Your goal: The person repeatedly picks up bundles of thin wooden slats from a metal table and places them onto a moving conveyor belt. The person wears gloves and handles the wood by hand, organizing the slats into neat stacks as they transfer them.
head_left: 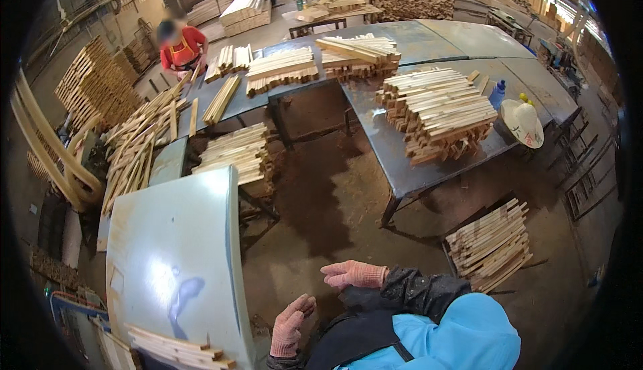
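My left hand point(291, 325), in a pinkish knitted work glove, is raised in front of my body near the edge of a pale green-grey metal table point(181, 229). Its fingers are loosely bent and apart from the thumb, with nothing seen in them. My right hand point(353, 274), gloved alike, reaches leftward above the floor with its fingers stretched out. It holds nothing either. Closest to my left hand, several wooden strips point(177, 348) lie on the table's near end. A stack of wooden strips point(489, 244) stands low on my right.
A long metal table point(375, 129) bears several strip stacks point(439, 105), a blue bottle point(497, 94) and a straw hat point(522, 123). Loose strips point(137, 149) are heaped at left. Beyond them, a person in red point(182, 47) handles wood. Thick hoses point(50, 135) run at far left.
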Motion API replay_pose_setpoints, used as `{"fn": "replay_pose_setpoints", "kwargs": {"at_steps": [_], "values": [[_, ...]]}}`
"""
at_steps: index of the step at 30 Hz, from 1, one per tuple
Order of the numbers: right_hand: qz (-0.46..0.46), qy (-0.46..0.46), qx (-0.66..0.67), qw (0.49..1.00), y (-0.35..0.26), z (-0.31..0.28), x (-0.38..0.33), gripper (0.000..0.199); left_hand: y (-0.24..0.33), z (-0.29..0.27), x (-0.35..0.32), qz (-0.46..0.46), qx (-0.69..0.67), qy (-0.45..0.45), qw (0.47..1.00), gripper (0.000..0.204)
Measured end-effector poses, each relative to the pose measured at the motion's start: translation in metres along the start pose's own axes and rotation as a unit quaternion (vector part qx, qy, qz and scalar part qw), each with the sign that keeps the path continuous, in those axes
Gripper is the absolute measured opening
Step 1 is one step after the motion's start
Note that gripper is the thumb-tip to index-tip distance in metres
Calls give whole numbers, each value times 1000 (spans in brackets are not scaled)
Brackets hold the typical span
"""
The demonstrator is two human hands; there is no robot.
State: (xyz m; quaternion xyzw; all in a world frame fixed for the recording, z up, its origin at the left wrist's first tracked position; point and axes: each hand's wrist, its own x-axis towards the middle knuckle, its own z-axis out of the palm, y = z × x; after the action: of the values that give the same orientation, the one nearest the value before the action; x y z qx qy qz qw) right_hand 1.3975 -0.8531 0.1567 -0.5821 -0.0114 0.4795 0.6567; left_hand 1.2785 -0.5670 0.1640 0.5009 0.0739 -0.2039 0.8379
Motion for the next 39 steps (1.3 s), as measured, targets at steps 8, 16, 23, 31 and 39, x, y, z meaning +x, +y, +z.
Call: {"fn": "replay_pose_setpoints", "kwargs": {"at_steps": [8, 16, 23, 31, 39], "values": [[-34, 82, 113, 990, -20, -104, 40, 80, 32, -13, 172, -73, 23, 28, 997, 63], [22, 165, 70, 984, -94, -230, 130, 75, 69, -54, 386, -113, -6, 55, 992, 58], [-30, 229, -16, 973, -231, -347, 190, 75, 166, -12, 608, -110, 168, -58, 978, 61], [-112, 373, -289, 875, -394, -538, 236, 110, 197, 33, 773, -151, 198, -128, 960, 61], [65, 585, -519, 619, -574, -835, 264, 120, 219, 116, 889, -243, 169, -79, 952, 64]]}}
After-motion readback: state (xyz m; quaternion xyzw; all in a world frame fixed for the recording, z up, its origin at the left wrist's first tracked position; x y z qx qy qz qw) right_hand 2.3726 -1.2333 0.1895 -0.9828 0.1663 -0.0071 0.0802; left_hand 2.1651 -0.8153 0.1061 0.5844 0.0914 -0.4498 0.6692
